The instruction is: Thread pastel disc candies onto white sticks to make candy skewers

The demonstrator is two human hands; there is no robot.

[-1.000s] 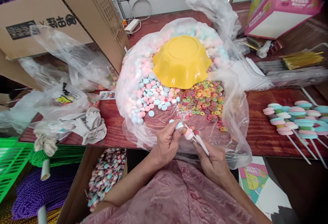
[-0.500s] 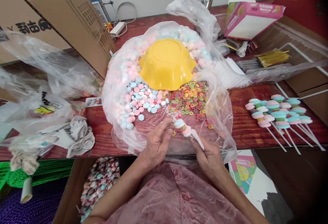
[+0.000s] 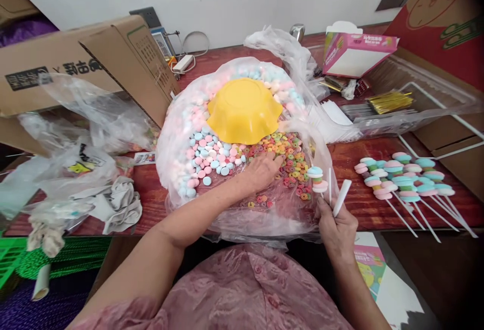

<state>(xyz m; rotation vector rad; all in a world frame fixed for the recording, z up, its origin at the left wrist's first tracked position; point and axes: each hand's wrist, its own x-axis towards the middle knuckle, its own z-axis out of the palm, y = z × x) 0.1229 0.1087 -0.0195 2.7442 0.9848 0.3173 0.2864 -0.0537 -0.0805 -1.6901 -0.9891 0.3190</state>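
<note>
Pastel candy skewer [image 3: 316, 179] stands upright in the right hand [image 3: 338, 221], which grips its white stick together with spare sticks [image 3: 341, 198] at the open plastic bag's [image 3: 170, 138] right edge. Left hand [image 3: 261, 170] lies flat, fingers spread, on the coloured ring candies [image 3: 289, 151] beside the blue and pink discs [image 3: 209, 156], below the upturned yellow bowl [image 3: 244, 110]. Finished skewers [image 3: 403, 176] rest farther right on the red table [image 3: 351, 156].
</note>
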